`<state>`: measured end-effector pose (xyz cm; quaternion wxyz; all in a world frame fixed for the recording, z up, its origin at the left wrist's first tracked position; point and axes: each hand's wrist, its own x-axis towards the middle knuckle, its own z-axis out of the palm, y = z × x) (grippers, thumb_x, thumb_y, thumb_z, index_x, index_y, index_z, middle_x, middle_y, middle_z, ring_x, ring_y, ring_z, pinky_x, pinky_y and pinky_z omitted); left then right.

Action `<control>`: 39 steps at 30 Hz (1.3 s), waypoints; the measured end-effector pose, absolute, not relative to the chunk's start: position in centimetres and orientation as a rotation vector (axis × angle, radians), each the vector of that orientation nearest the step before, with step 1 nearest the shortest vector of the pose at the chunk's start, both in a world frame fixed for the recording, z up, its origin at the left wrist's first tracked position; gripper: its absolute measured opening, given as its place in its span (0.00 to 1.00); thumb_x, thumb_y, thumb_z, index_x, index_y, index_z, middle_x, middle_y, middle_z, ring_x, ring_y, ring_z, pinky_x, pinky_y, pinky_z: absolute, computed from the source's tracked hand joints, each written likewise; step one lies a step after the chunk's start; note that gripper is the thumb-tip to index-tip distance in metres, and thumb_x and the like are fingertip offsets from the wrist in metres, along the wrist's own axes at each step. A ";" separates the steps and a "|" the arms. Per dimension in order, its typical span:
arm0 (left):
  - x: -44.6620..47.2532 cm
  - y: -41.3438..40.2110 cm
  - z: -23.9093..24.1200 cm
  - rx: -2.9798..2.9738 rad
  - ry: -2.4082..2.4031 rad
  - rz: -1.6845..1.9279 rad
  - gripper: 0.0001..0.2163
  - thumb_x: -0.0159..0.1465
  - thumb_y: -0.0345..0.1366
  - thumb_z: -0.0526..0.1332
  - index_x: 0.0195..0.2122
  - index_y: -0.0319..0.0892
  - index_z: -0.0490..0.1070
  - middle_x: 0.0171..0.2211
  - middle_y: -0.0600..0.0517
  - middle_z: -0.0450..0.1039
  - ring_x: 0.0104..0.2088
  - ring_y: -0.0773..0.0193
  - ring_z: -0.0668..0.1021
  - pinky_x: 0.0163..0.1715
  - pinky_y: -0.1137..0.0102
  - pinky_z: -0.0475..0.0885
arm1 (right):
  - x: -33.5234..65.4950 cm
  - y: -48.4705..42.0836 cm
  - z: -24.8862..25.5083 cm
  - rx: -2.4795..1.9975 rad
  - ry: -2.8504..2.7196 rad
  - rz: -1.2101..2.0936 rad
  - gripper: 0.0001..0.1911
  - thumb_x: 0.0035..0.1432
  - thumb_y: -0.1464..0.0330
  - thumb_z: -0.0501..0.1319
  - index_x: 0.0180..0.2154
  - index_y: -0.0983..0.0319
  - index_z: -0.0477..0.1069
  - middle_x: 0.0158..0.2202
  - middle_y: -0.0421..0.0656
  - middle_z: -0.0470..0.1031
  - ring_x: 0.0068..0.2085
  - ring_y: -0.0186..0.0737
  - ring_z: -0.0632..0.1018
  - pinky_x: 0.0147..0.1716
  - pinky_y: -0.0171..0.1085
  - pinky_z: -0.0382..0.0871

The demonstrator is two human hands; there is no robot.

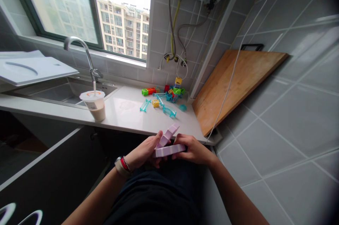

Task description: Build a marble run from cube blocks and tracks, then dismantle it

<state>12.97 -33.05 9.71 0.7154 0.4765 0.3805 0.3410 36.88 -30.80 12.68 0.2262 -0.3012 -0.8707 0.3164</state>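
In front of my body, below the counter's front edge, I hold a lilac segmented piece [170, 150] with pale bands across it. It forms two arms in a V, one lying nearly level and the other slanting up to the right; whether they are joined is hidden by my fingers. My left hand [144, 151] is closed around the end where the arms meet, thumb along the slanted one. The fingers of my right hand [190, 149] grip the right end of the level arm.
On the white counter [127, 113] lie colourful toy blocks [173, 92], a yellow cube [155, 103] and turquoise track-like pieces [168, 111]. A drink cup [95, 106] with a straw stands near the sink [71, 89]. At the right leans a wooden board [235, 80], crossed by a white cable [233, 66].
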 end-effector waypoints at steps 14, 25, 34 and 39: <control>14.4 -32.9 8.1 1.346 0.957 1.025 0.22 0.69 0.54 0.60 0.54 0.44 0.74 0.40 0.47 0.78 0.41 0.57 0.80 0.35 0.67 0.81 | 35.7 -32.9 10.1 -1.139 -1.641 1.092 0.25 0.65 0.50 0.64 0.54 0.62 0.71 0.30 0.40 0.77 0.26 0.37 0.77 0.27 0.36 0.72; 14.8 -32.8 6.9 1.323 0.722 1.041 0.15 0.68 0.47 0.65 0.50 0.43 0.72 0.41 0.50 0.76 0.41 0.62 0.77 0.40 0.66 0.81 | 36.1 -33.3 11.0 -1.268 -1.832 0.824 0.19 0.66 0.51 0.62 0.41 0.61 0.77 0.32 0.42 0.78 0.31 0.39 0.78 0.31 0.35 0.72; 14.2 -33.0 6.2 1.518 0.759 1.062 0.15 0.71 0.45 0.61 0.54 0.43 0.74 0.45 0.46 0.78 0.43 0.57 0.80 0.40 0.63 0.84 | 35.6 -32.9 11.7 -1.222 -1.862 1.101 0.20 0.67 0.51 0.61 0.38 0.62 0.76 0.27 0.38 0.74 0.22 0.32 0.76 0.20 0.29 0.66; 13.3 -32.5 5.7 1.806 0.916 1.171 0.18 0.71 0.41 0.62 0.60 0.46 0.72 0.52 0.45 0.79 0.45 0.56 0.83 0.41 0.65 0.85 | 35.7 -32.2 11.0 -1.186 -1.577 1.597 0.23 0.63 0.48 0.62 0.35 0.63 0.72 0.22 0.37 0.73 0.17 0.31 0.74 0.14 0.27 0.62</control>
